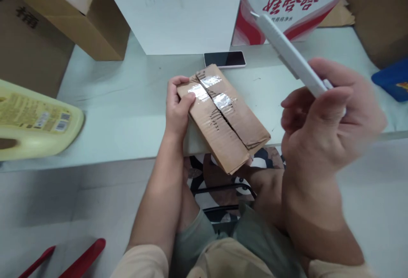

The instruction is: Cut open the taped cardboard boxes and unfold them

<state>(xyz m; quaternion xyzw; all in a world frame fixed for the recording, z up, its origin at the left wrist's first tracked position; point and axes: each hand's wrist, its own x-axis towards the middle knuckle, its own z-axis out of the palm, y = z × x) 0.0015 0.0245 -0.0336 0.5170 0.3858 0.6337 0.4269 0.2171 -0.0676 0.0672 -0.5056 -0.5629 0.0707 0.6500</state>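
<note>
The left hand (177,110) is gripping a brown cardboard box (244,116) overhanging the pale glossy tabletop (121,120), seemingly light, stiff, best held by its edges; the right hand (331,116) is holding a white metal-tipped tool (287,48)

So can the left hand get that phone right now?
Probably not without letting go first. The left hand is holding the cardboard box by its edge. The phone looks close, though, lying just past the box with nothing on top of it.
</note>
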